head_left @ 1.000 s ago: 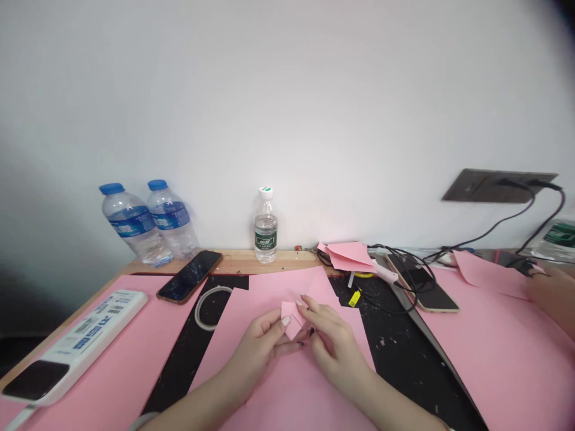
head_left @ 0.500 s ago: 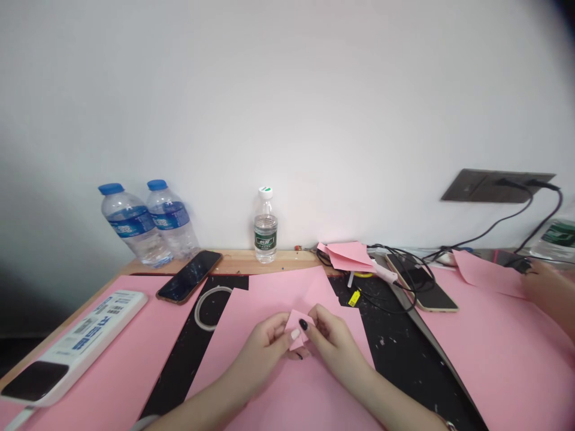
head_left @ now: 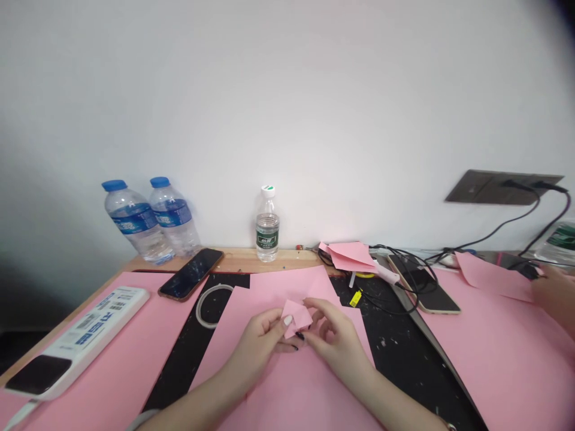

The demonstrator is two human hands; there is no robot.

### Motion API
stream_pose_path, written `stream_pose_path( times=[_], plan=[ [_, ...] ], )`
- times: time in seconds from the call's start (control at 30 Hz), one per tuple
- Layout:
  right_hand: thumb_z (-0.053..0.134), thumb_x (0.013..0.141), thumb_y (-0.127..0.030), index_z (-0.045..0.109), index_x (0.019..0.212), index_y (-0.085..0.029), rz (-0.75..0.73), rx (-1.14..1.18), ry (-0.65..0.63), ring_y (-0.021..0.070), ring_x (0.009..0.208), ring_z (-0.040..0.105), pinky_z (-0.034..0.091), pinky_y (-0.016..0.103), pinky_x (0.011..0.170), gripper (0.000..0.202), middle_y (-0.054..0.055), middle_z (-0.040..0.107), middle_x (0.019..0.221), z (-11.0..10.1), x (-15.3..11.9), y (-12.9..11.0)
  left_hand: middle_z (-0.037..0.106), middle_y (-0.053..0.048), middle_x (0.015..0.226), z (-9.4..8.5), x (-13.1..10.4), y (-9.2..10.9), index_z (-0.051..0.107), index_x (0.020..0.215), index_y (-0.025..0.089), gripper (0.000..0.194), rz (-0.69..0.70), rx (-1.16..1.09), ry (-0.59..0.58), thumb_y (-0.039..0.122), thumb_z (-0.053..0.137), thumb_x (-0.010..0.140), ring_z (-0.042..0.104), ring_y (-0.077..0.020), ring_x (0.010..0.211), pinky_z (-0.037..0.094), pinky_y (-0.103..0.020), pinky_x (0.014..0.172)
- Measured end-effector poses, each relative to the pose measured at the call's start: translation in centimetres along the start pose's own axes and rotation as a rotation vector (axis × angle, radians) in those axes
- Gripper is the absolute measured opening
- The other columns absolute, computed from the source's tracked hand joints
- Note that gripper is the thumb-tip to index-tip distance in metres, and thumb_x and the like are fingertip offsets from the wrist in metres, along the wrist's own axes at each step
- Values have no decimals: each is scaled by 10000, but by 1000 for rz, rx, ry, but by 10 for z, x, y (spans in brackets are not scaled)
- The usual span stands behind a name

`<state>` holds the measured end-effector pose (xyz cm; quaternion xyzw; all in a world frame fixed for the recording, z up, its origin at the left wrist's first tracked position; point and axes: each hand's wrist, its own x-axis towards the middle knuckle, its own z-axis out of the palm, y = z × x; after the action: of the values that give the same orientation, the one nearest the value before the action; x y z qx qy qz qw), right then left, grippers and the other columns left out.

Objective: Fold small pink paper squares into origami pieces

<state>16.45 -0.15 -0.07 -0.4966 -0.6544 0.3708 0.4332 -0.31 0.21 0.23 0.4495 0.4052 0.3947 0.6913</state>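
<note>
A small folded piece of pink paper [head_left: 295,317] is held up between both hands, above large pink sheets [head_left: 287,383] on the black mat. My left hand [head_left: 265,335] pinches its left side, thumb on top and fingers beneath. On the right edge of the paper, my right hand [head_left: 330,329] has its thumb and fingertips closed around the fold. Several creases and overlapping flaps show on the piece; its underside is hidden.
Behind stands a small water bottle [head_left: 268,230]; two blue-capped bottles lean at left. A phone [head_left: 191,274], tape roll [head_left: 211,305] and white power bank [head_left: 81,341] lie left. Right are cables, folded pink paper [head_left: 353,256], another phone [head_left: 424,284] and another person's hand [head_left: 552,293].
The folded piece has turned and tilted, showing more of its flaps. My right thumb has moved from its face to its lower right edge. The view has shifted slightly.
</note>
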Motion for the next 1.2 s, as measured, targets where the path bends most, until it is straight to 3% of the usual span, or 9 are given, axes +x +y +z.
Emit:
stream_pose_path(
  times=[0.17,0.3,0.4,0.5,0.7,0.77,0.83,1.03,1.2],
  plan=[
    [558,763,-141,637,1029,-207,-27,-40,21,139,589,558,473,256,541,285,35,637,827,-1,-2,-1,714,-99,885,-1,0,-4,677,951,143,351,5,-16,-22,446,605,790,671,-230,782,506,-392,788],
    [560,790,-173,595,993,-192,45,-7,43,129,538,534,440,244,503,206,8,589,736,-1,-2,-3,704,-92,932,0,0,-5,677,966,150,324,13,10,-49,422,587,814,662,-220,808,505,-393,803],
    [575,797,-191,544,828,-197,37,34,55,126,603,547,432,232,509,45,39,591,893,-1,-2,-4,698,-75,897,3,-1,-5,681,972,153,313,10,27,-65,409,591,816,651,-203,780,505,-397,805],
    [580,779,-142,528,724,-190,-5,9,21,145,722,568,434,228,544,90,64,564,1026,0,-2,-5,688,-67,883,5,-3,-4,693,949,152,296,20,43,-108,396,598,812,641,-203,787,511,-392,796],
    [517,829,-155,572,742,-183,-16,-5,-24,157,760,587,456,243,575,107,84,549,1080,-2,-2,-6,678,-58,839,4,-3,-5,697,941,148,289,4,52,-119,387,591,818,652,-203,755,520,-383,770],
    [517,829,-156,573,834,-195,-16,25,7,163,767,590,470,242,570,69,82,561,1053,-1,-2,-5,689,-67,868,4,-3,-4,689,968,152,295,-2,41,-84,387,594,816,657,-205,754,515,-390,779],
    [550,809,-164,545,1003,-211,-24,60,53,176,787,592,483,239,545,199,85,571,1040,0,-3,-5,697,-80,918,4,-4,-2,676,1005,161,311,6,26,-74,396,580,825,661,-214,783,508,-401,800],
    [492,763,-46,661,917,-210,-233,-100,45,205,904,623,520,266,626,281,102,587,1100,-2,-2,-4,699,-95,973,3,-6,1,670,998,169,288,-2,-16,-59,382,593,821,668,-237,841,502,-405,812],
    [493,758,-47,679,1007,-197,-315,-210,33,241,1038,601,543,336,780,345,135,589,1181,-3,-3,0,696,-91,919,-2,-1,-2,669,907,154,203,-14,-178,-43,324,599,820,669,-243,837,495,-404,807]
  ],
)
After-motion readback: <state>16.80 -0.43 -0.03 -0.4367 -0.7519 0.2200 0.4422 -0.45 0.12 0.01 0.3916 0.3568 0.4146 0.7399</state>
